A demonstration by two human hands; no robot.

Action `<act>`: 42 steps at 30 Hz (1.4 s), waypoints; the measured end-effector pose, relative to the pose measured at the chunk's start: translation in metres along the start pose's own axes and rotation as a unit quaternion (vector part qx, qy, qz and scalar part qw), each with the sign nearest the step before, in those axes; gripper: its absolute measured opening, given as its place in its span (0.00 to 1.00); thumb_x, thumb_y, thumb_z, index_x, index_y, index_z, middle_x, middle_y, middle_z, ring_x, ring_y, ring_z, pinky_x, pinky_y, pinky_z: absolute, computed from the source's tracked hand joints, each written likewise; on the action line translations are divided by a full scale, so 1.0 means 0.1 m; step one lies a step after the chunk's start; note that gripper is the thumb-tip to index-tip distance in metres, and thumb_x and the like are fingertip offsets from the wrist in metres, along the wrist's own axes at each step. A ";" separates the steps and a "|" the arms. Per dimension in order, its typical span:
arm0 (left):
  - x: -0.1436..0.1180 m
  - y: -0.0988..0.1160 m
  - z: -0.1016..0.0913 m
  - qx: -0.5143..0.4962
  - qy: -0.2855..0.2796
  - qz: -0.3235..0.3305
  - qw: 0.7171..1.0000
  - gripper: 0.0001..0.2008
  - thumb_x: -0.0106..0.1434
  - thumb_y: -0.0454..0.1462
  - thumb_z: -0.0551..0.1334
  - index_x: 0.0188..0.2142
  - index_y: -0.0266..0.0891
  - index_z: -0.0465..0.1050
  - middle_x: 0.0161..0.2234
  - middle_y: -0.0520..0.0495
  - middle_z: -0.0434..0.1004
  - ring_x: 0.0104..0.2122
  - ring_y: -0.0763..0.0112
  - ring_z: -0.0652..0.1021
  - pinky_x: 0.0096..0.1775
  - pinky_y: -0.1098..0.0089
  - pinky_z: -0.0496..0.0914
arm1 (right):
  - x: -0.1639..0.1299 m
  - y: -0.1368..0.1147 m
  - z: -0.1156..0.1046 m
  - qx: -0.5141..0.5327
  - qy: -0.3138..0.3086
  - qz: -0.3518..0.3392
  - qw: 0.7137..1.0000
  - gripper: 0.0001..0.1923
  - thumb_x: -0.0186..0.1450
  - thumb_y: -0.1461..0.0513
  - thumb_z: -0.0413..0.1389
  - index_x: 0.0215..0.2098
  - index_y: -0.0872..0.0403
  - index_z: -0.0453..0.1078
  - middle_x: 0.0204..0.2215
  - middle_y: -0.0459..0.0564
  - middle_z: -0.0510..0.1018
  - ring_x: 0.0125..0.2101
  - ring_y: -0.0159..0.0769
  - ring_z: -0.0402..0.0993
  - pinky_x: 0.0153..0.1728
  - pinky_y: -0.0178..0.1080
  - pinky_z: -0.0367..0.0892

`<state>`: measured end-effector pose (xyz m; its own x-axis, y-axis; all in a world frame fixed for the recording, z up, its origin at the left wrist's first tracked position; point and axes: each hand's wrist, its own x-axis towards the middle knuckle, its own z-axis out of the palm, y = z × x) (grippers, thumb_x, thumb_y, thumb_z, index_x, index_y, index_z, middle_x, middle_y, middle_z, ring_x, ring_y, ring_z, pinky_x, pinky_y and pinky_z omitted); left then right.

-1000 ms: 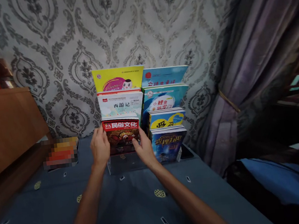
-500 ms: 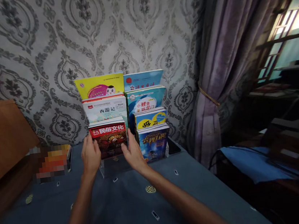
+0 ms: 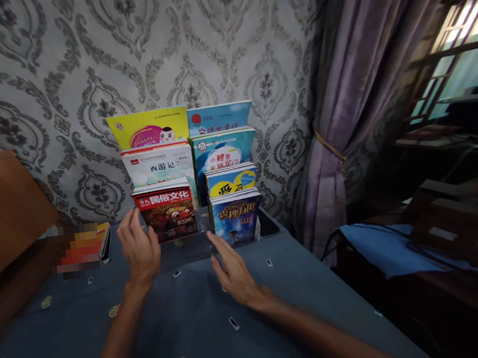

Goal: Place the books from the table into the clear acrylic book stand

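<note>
**Both hands off the red book, pulled back**

Since half a second ago both hands have let go of the red book (image 3: pixel 166 214) and drawn back toward the person. Right hand (image 3: pixel 232 271) is nearest, over the blue patterned cloth on the worktop (image 3: pixel 207 345), grip apart, fingers spread, holding nothing. Left hand (image 3: pixel 139 249) is further in, fingers open, just beside the red book's lower left corner; contact can't be told. Red book stands upright in the front left slot of the tiered book stand (image 3: pixel 190 173), beside the dark blue book (image 3: pixel 236 219) at front right. White and yellow books rise behind it. Patterned wallpaper (image 3: pixel 76 59) behind, purple curtain (image 3: pixel 343 102) to the right.
</note>
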<state>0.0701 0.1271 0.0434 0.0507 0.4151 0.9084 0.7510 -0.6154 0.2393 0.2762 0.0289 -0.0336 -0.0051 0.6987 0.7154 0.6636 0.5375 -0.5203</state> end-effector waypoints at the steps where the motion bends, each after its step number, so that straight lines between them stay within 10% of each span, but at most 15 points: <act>1: -0.04 0.05 0.01 0.004 0.003 0.032 0.999 0.23 0.71 0.35 0.52 0.63 0.29 0.61 0.58 0.27 0.67 0.62 0.51 0.67 0.62 0.50 0.61 | -0.06 0.04 0.01 -0.001 -0.001 0.004 1.000 0.31 0.73 0.65 0.45 0.73 0.47 0.50 0.67 0.52 0.66 0.67 0.41 0.62 0.67 0.52 0.62; 7: -0.31 0.18 0.21 0.003 -0.027 0.186 0.982 0.22 0.70 0.30 0.52 0.63 0.34 0.63 0.56 0.32 0.72 0.58 0.56 0.71 0.59 0.55 0.66 | -0.40 0.29 0.21 -0.002 -0.066 0.033 0.997 0.30 0.71 0.66 0.46 0.71 0.50 0.56 0.65 0.54 0.70 0.65 0.42 0.65 0.65 0.52 0.65; 29: -0.26 0.13 0.28 0.011 -0.099 0.173 0.980 0.21 0.68 0.28 0.52 0.59 0.36 0.67 0.60 0.34 0.70 0.64 0.56 0.66 0.63 0.51 0.64 | -0.41 0.36 0.24 0.012 -0.133 0.043 0.990 0.24 0.71 0.66 0.46 0.62 0.56 0.69 0.59 0.61 0.74 0.61 0.46 0.71 0.62 0.54 0.68; 34: -0.59 -0.34 0.04 0.108 -0.252 0.089 0.958 0.17 0.67 0.29 0.54 0.52 0.43 0.73 0.51 0.41 0.76 0.55 0.59 0.73 0.61 0.56 0.67 | -0.39 0.38 0.26 0.026 -0.125 0.050 0.991 0.22 0.71 0.64 0.47 0.60 0.53 0.71 0.57 0.58 0.77 0.58 0.45 0.73 0.61 0.55 0.69; 42: -0.48 -1.71 -0.37 0.275 -0.248 -0.174 0.913 0.22 0.68 0.35 0.49 0.58 0.27 0.66 0.60 0.23 0.68 0.60 0.42 0.69 0.58 0.42 0.65 | -0.32 0.29 0.20 0.026 -0.141 0.043 0.989 0.21 0.70 0.64 0.47 0.57 0.52 0.74 0.53 0.57 0.80 0.54 0.45 0.77 0.57 0.52 0.73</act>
<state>-0.0853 0.1871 -0.0286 -0.0648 0.8572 0.5109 0.9883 -0.0157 0.1517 0.2807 0.0316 -0.0815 -0.1627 0.8431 0.5125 0.6317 0.4880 -0.6024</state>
